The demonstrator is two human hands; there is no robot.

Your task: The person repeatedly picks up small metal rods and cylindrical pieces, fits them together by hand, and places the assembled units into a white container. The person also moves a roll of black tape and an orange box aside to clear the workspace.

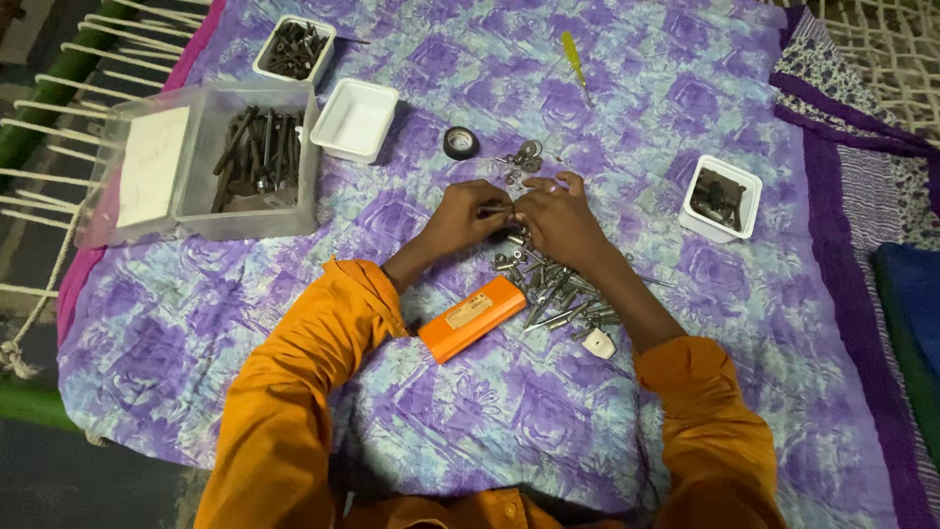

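Far beyond fingers: black tape roll (460,143), yellow screwdriver (574,59), empty white tray (354,120); nearer, orange case (472,317).

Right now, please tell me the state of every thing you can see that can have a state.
Left hand: fingers pinched on a small metal part, the right hand's too.
Right hand: touching the left hand.
Clear plastic box: open, dark bolts inside.
White tray: empty.
Small white tub: full of dark screws.
White tub at right: holds dark parts.
Orange case: closed, lying flat.
Tape roll: lying flat.
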